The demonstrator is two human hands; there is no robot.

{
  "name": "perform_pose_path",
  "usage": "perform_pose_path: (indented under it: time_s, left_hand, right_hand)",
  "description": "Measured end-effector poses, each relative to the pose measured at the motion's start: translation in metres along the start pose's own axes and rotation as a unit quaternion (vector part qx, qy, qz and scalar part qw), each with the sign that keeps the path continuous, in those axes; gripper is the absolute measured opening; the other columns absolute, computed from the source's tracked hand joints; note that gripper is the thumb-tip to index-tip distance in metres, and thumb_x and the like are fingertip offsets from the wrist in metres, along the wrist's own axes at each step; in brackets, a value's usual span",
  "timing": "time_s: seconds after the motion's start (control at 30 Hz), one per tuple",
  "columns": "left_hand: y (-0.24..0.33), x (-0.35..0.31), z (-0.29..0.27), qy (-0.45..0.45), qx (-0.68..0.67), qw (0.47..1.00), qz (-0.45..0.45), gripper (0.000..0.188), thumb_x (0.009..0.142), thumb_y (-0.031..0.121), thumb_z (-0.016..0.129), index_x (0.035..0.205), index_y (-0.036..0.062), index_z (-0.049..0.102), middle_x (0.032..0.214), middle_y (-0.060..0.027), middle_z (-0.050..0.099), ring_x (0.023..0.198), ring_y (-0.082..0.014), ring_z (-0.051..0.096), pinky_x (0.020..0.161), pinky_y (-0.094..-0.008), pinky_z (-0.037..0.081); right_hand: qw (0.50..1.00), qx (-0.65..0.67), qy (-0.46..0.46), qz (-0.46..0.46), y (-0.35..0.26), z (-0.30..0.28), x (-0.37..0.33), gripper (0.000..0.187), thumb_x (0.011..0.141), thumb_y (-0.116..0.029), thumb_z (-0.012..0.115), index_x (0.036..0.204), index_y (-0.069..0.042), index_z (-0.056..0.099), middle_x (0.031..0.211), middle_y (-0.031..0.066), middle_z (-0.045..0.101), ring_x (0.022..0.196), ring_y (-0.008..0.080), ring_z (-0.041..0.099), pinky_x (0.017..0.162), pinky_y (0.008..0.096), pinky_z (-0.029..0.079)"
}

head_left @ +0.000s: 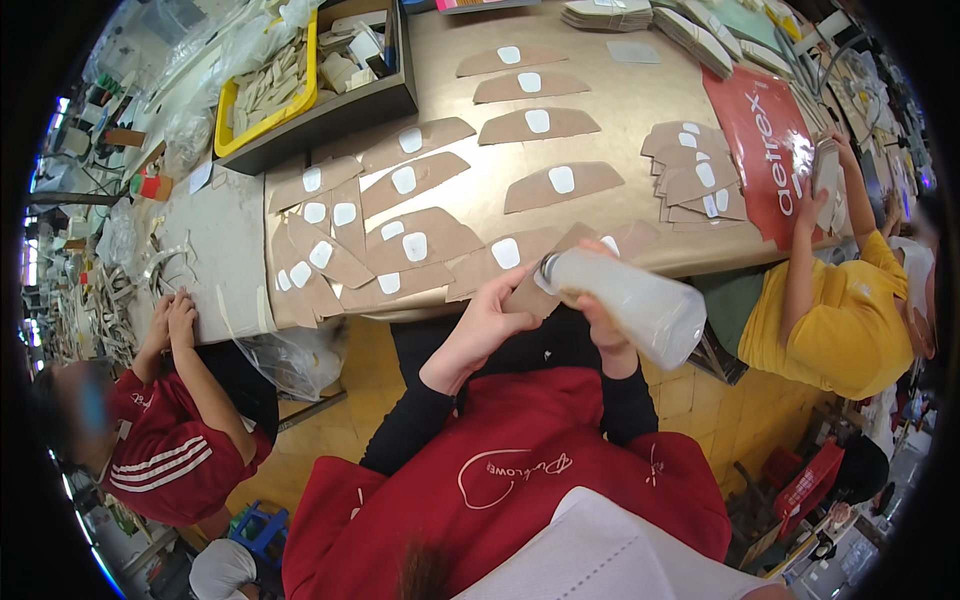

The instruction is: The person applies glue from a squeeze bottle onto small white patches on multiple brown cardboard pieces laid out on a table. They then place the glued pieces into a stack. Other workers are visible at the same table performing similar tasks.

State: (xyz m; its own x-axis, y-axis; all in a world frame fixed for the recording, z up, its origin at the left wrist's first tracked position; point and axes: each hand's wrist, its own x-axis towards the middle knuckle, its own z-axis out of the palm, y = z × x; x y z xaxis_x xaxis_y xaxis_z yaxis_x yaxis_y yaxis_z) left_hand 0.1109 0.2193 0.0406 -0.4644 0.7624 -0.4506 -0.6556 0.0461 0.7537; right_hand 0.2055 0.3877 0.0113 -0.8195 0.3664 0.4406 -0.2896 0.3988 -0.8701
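Here, the right hand [600, 325] grips a white squeeze bottle [630, 303], nozzle tilted onto a tan cut piece [532, 292]. The left hand [490, 315] pinches that piece, just left of the bottle, at the tabletop [640, 100] edge.

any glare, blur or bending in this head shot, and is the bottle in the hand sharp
Head view: fisheye bends the tan worktable edges and blackens the corners; glare whitens the glossy red printed sheet and windows at far left; the translucent white plastic squeeze bottle in the right hand looks slightly soft; the left hand on a brown curved cardboard piece is fairly sharp; rim clutter smears.
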Motion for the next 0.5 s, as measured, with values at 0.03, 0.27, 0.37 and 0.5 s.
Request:
perform_pose_path:
  time_s: [0.03,0.27,0.37,0.5]
  left_hand:
    - [-0.001,-0.001,-0.002,-0.001,-0.014,1.000,-0.012,0.072,0.074,-0.008,0.061,0.144,0.0032,0.045,0.106,0.0007,0.063,0.086,-0.0044,0.060,0.070,-0.0186,0.047]
    - [0.001,-0.002,-0.012,0.035,-0.107,0.993,-0.016,0.072,0.075,-0.011,0.058,0.145,0.0016,0.043,0.122,-0.0054,0.060,0.107,-0.0133,0.060,0.093,-0.0256,0.048]
    - [0.001,0.001,-0.010,0.042,-0.111,0.993,-0.012,0.071,0.076,-0.011,0.058,0.145,0.0015,0.042,0.125,-0.0057,0.059,0.109,-0.0137,0.060,0.095,-0.0263,0.047]
    - [-0.003,0.001,-0.003,-0.003,-0.103,0.995,-0.007,0.070,0.078,-0.009,0.060,0.145,0.0011,0.042,0.124,-0.0057,0.059,0.108,-0.0135,0.060,0.095,-0.0268,0.048]
  right_hand:
    - [0.999,0.023,0.038,0.016,0.000,-0.001,0.002,0.042,0.088,-0.017,0.071,0.124,0.002,0.059,0.128,0.0167,0.060,0.110,0.0259,0.061,0.095,0.0339,0.048]
    - [0.970,0.109,0.216,-0.004,-0.002,-0.008,0.019,0.044,0.090,-0.019,0.066,0.124,0.008,0.055,0.126,0.0216,0.059,0.112,0.0311,0.059,0.098,0.0399,0.046]
    - [0.963,0.191,0.188,0.008,-0.006,-0.007,0.011,0.045,0.090,-0.021,0.067,0.123,0.007,0.055,0.126,0.0214,0.060,0.111,0.0301,0.060,0.097,0.0393,0.047]
    - [0.986,0.143,0.047,0.067,-0.007,0.002,-0.002,0.044,0.086,-0.016,0.072,0.122,0.005,0.057,0.127,0.0198,0.060,0.110,0.0284,0.061,0.094,0.0374,0.048]
